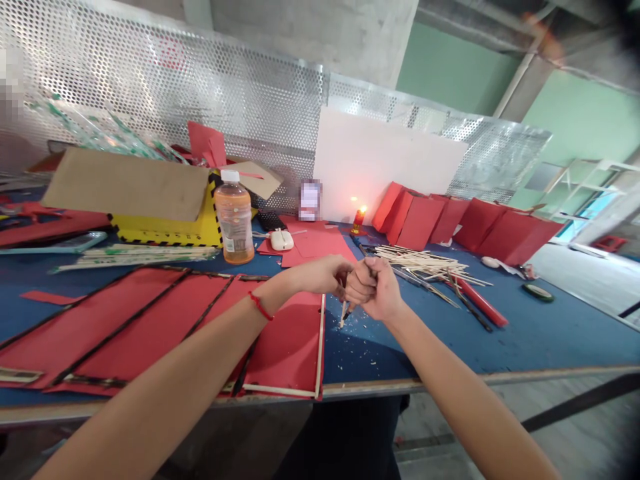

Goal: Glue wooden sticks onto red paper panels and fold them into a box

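Observation:
My left hand and my right hand are closed and pressed together above the blue tabletop. A thin pale wooden stick pokes out below my left fingers. My right hand is wrapped around a slim dark tool, whose tip shows beside the stick; its kind is hidden by my fingers. Pale wood shavings are scattered on the table beneath. Left of my hands lies a red paper panel, edged with pale strips, next to several red panels with dark strips.
A pile of thin sticks lies to the right, beside a red candle. Behind stand a lit candle and several red paper boxes. A drink bottle and a white earphone case are at left.

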A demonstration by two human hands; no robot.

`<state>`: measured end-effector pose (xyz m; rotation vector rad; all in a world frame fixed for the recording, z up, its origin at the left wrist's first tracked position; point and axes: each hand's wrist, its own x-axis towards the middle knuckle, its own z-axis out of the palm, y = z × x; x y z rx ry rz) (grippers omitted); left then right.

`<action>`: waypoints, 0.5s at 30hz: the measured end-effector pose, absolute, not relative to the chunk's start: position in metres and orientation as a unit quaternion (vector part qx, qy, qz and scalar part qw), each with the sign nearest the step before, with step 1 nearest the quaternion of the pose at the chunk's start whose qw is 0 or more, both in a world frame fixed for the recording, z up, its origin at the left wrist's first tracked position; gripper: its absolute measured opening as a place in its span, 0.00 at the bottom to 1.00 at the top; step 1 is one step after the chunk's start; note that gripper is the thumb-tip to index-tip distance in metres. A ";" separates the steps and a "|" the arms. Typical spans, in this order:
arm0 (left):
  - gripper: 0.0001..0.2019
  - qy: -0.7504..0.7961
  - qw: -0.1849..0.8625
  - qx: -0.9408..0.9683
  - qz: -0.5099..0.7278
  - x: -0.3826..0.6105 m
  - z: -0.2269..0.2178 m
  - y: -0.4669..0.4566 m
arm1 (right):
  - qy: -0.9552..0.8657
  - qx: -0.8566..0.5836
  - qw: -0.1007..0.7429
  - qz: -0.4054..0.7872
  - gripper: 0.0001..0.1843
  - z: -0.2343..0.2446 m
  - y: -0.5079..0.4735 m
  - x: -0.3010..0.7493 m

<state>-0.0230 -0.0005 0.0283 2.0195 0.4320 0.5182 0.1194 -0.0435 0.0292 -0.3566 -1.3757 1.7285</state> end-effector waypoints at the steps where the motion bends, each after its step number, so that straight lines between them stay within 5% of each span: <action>1: 0.04 0.175 0.490 0.826 0.217 -0.022 0.028 -0.001 | -0.555 -0.148 0.435 0.693 0.31 0.029 -0.044 0.119; 15: 0.11 0.206 0.515 0.796 0.243 -0.018 0.017 0.004 | -0.566 -0.171 0.449 0.670 0.26 0.027 -0.053 0.102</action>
